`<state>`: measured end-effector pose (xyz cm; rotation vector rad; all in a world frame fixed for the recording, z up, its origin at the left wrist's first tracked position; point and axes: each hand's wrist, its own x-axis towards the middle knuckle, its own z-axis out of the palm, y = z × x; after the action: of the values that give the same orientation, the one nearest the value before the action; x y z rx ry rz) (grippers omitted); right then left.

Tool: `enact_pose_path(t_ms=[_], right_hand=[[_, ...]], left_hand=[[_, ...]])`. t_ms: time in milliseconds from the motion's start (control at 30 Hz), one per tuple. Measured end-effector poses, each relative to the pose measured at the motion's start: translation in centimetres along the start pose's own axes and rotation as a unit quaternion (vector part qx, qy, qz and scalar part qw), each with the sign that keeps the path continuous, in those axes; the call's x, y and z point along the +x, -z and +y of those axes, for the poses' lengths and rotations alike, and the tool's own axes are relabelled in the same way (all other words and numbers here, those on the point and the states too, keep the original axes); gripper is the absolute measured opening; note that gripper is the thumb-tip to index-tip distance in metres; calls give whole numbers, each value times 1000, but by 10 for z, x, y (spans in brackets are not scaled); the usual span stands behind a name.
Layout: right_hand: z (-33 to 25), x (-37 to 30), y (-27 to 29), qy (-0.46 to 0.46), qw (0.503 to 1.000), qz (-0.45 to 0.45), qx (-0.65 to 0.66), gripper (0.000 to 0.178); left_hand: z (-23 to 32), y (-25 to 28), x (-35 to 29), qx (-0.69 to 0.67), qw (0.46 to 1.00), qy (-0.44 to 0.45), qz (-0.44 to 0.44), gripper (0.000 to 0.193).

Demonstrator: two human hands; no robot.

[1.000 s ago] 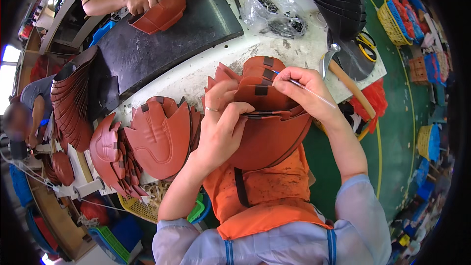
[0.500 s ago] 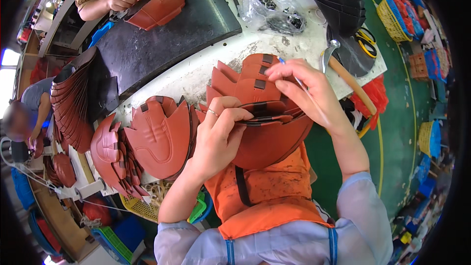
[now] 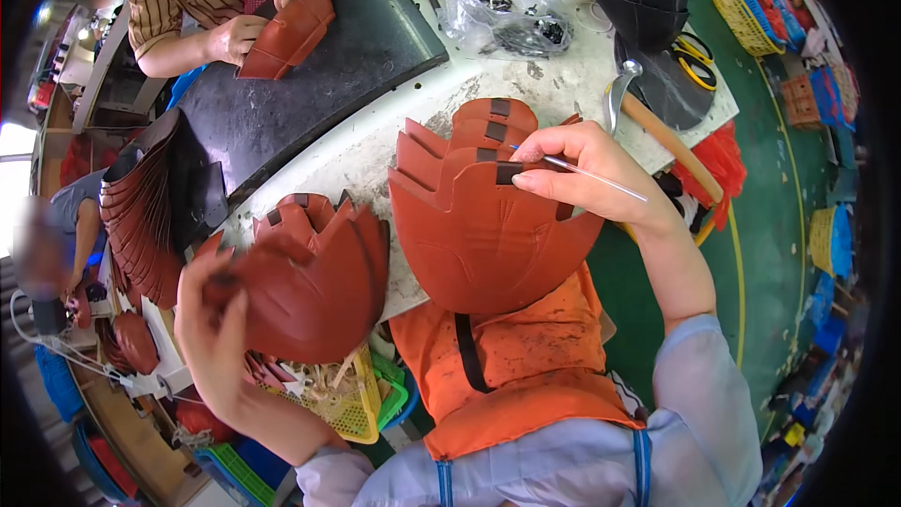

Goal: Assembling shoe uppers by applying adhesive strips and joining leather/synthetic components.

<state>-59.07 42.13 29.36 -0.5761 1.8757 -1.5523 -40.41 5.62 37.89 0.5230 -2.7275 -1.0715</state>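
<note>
My left hand (image 3: 208, 310), smeared by motion, grips a red-brown leather piece (image 3: 319, 305) by its dark-tabbed edge. That blurred piece hangs over a stack of similar leather pieces (image 3: 361, 225) on the left. In my right hand (image 3: 582, 164) is a slim clear pen-like stick (image 3: 601, 181) with a blue tip. The thumb and fingertips are at a dark tab on the top piece of another stack of leather pieces (image 3: 488, 244) before me. Several dark square tabs show along the stack's overlapping upper edges.
Across the white table (image 3: 450, 94), a co-worker's hands hold a leather piece (image 3: 291, 33) over a black slab (image 3: 310, 84). A hammer (image 3: 671, 145), yellow-handled scissors (image 3: 694, 61) and a plastic bag of small black parts (image 3: 511, 14) lie at the far right. A yellow basket (image 3: 361, 404) stands below left.
My left hand has swung from the middle stack to the left, carrying a leather piece over the left stack. My right hand stays near the middle stack's tabs. The co-worker's piece has tilted and shifted left.
</note>
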Motion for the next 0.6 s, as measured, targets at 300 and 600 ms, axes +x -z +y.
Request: enact_pose_path(t_ms=[300, 600], right_hand=[[-11, -6, -22, 12, 999, -17, -51, 16], [0, -9, -39, 33, 999, -2, 23, 17]], left_hand=[[58, -156, 20, 15, 941, -331, -64, 55], [55, -153, 1, -224, 952, -109, -179, 27]])
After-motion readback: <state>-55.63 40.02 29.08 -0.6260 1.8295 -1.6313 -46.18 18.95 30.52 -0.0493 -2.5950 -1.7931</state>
